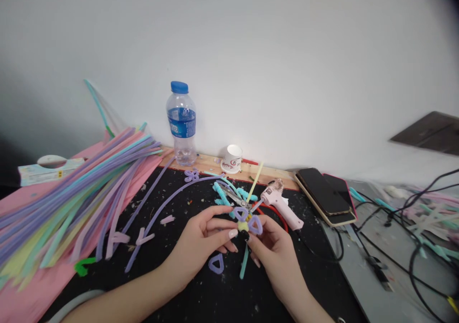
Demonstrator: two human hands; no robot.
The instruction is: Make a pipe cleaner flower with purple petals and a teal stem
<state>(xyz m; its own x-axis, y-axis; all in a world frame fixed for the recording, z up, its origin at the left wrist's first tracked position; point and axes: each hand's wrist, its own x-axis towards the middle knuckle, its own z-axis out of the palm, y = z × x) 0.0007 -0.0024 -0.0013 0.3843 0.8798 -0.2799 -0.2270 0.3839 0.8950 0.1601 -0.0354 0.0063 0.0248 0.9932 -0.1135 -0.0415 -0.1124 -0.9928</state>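
Between my two hands is a small pipe-cleaner piece with purple loops, a pale yellow middle [243, 226] and a dark bit below it. My left hand [211, 234] pinches it from the left, thumb and fingers closed at its edge. From the other side my right hand [276, 249] grips it, thumb near the dark bit and fingers curled behind. A teal pipe cleaner [244, 264] sticks out below the fingers; whether it is joined to the piece is unclear. One loose purple loop [221, 262] lies on the black mat under my left hand.
Just behind my hands lie scissors [233, 196] and a pink glue gun [281, 206]. Pipe cleaners [107, 184] are heaped at left. A bottle [182, 122] and paper cup [232, 159] stand by the wall. Phones [324, 191] and cables [390, 258] lie at right.
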